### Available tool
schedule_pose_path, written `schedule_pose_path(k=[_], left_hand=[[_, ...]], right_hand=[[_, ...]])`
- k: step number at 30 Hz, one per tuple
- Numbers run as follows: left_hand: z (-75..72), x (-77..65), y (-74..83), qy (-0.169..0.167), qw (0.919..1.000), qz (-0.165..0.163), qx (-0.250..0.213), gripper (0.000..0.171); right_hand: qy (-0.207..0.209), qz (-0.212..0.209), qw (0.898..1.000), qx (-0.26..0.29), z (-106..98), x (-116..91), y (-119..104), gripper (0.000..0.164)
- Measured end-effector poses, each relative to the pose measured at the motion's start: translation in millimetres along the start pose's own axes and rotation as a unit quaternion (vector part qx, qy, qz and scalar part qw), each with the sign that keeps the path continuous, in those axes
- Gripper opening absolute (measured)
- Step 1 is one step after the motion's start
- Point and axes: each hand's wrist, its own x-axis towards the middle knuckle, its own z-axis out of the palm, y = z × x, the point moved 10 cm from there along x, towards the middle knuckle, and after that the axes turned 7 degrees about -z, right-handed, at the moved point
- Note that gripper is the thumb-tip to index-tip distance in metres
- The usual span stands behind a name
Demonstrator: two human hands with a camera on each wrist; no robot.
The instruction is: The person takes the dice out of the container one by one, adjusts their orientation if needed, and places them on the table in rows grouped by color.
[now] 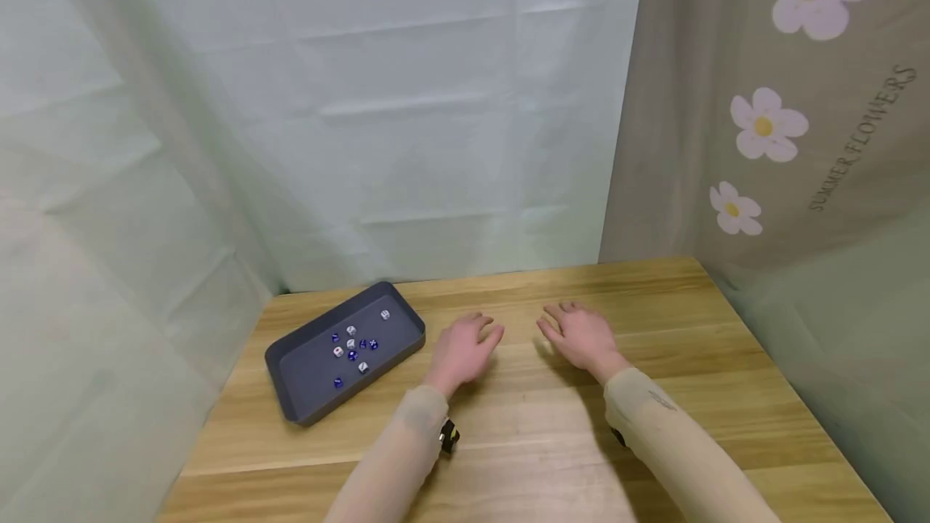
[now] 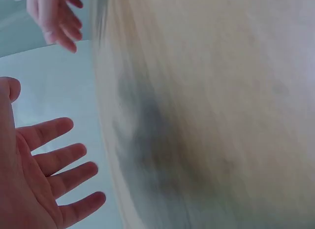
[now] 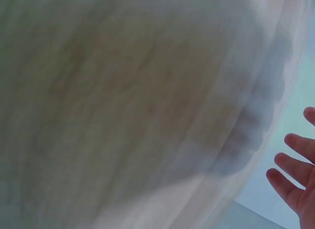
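Observation:
My left hand (image 1: 462,352) hovers over the wooden table, just right of a dark grey tray (image 1: 291,403), and holds nothing. Its fingers look spread and relaxed in the left wrist view. Across a gap to the right, my right hand (image 1: 581,337) is also over the table with its fingers (image 3: 290,172) loosely extended and nothing in them. Inside the tray lie several small dice, some blue (image 1: 337,382) and some white (image 1: 385,315). Most are clustered near the tray's middle. The tray sits at a slant, apart from both hands.
The wooden table (image 1: 538,458) reaches back to a pale hanging cloth (image 1: 436,119). Another pale cloth (image 1: 94,265) hangs at the left. On the right is a brownish curtain (image 1: 668,103) with printed white flowers and lettering.

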Motion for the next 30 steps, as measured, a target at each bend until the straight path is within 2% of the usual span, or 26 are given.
schedule_pose_path(k=[5, 12, 20, 26, 30], left_hand=[[-11.3, -9.3, -8.8, 0.006, 0.9992, 0.001, -0.04, 0.052], [-30.8, -29.2, -24.1, 0.031, 0.9984, -0.015, -0.045, 0.054], [-54.3, -53.3, -45.3, 0.065, 0.9947, -0.015, -0.078, 0.042], [-83.2, -73.3, -65.7, 0.108, 0.9873, 0.0, -0.116, 0.033], [-99.5, -89.1, -85.4, 0.135, 0.9812, -0.007, -0.138, 0.028]], right_hand=[[0.012, -0.003, 0.999, 0.03, -5, -6, 0, 0.053], [0.013, -0.007, 0.999, 0.042, -6, -13, 2, 0.048], [0.016, -0.015, 0.998, 0.058, -8, -25, 2, 0.045], [0.022, -0.017, 0.998, 0.058, -13, -26, 0, 0.042], [0.029, -0.023, 0.998, 0.056, -15, -27, 0, 0.041]])
